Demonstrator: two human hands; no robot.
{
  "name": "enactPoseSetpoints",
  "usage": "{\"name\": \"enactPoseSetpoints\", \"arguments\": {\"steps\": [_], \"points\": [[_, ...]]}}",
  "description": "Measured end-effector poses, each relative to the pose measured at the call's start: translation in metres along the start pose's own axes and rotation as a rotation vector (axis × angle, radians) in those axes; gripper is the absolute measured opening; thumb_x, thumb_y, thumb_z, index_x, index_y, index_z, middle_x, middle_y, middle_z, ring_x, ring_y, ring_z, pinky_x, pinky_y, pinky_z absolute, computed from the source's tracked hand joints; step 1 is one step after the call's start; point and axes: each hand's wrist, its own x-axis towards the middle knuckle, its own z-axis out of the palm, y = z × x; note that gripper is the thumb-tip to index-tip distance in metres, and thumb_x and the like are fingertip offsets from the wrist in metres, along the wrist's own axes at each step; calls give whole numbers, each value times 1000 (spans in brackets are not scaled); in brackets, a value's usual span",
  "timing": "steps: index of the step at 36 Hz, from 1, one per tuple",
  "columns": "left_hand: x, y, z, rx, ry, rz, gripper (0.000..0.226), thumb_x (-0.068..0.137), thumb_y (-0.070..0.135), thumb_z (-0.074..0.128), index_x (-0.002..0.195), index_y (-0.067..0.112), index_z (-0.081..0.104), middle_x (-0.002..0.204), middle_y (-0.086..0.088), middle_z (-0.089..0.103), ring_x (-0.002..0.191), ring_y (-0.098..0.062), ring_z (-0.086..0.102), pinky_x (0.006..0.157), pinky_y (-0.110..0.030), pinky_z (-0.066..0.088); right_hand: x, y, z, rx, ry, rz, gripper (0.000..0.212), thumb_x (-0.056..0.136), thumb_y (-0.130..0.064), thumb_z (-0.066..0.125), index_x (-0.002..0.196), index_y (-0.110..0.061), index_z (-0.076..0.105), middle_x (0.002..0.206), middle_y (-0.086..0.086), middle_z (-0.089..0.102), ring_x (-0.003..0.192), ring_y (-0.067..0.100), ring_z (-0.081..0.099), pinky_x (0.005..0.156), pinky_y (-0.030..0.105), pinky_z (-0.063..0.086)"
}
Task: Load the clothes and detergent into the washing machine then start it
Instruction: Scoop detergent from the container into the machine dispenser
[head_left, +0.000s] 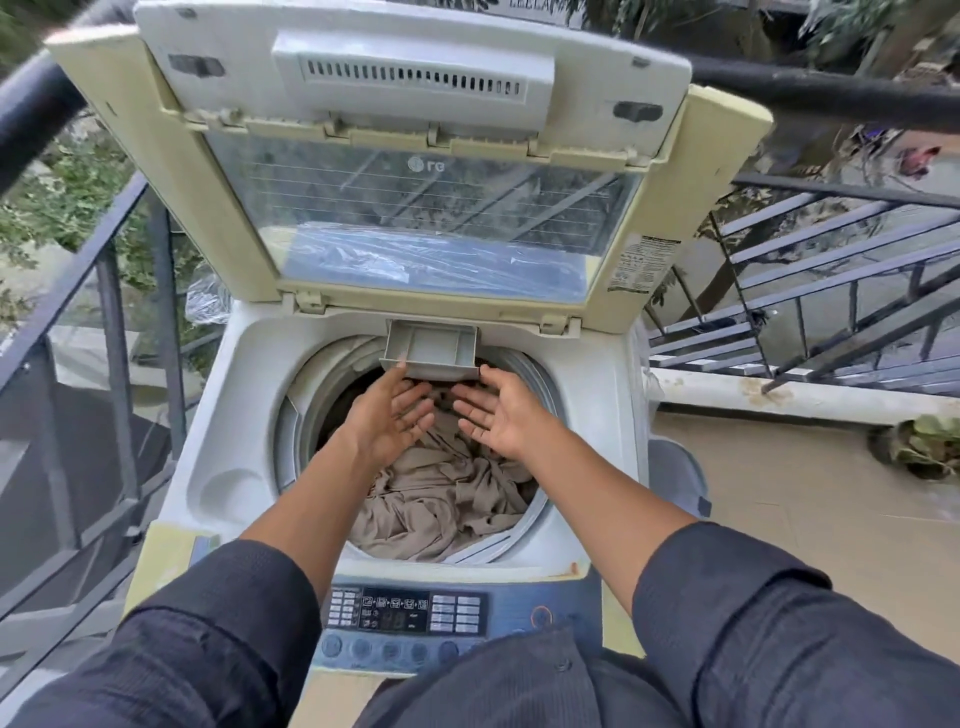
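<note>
Nearest to the camera are two dark sleeves (753, 623), and between them lies the control panel (410, 613) along the front edge of the washer (208, 415). Behind the panel is the round drum (291, 415), and beige clothes (441, 499) lie crumpled in it, filling its lower part.

Both hands reach over the drum opening toward its back edge. The left hand (392, 415) has straight fingers, a little apart, and its fingertips touch the front left corner of the drawer (431, 351). The right hand (498, 415) is also spread, with fingers straight and apart, palm turned to the left; its thumb is just beside the front right corner of the drawer, and I cannot tell if it touches. Neither hand holds anything.

The drawer is a grey tray, pulled out from the back edge of the washer over the drum. Its long axis runs left to right, and its open side faces up.

Farther back, the lid (415, 208) stands raised, with a clear window. Behind it is a dark railing (831, 98).
</note>
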Motion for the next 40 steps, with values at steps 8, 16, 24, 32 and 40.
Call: {"name": "enactPoseSetpoints", "arguments": {"steps": [8,16,24,32,40], "points": [[-23,-16,6,60,3,32,53,109,37,54,152,7,48,140,-10,67,132,-30,62,114,-44,49,-35,-2,-17,-72,0,-24,38,107,-36,46,139,-17,49,137,12,66,113,26,60,79,35,50],[-62,-36,39,252,-31,142,36,109,31,55,136,8,60,132,-14,71,114,-32,70,95,-43,59,-79,-8,-44,-180,19,-194,42,105,-36,51,139,-10,57,127,15,71,99,27,68,87,41,52],[-106,-64,98,464,-113,261,31,106,27,60,130,8,67,118,-11,78,108,-31,75,90,-41,62,-139,0,-103,-209,127,-403,31,100,-31,62,118,-7,70,109,13,78,88,24,69,79,35,51],[-134,-127,178,733,-319,308,31,107,23,59,129,3,66,121,-17,76,97,-29,72,97,-47,57,-196,38,-200,-105,420,-510,20,102,-21,60,110,-8,73,107,21,76,83,25,65,58,25,46],[-142,-239,245,1030,-501,239,13,107,18,59,100,17,70,101,-7,76,80,-20,69,68,-29,58,-242,131,-338,140,736,-416,11,99,-13,61,102,-11,72,90,14,75,70,22,64,54,27,40]]}}
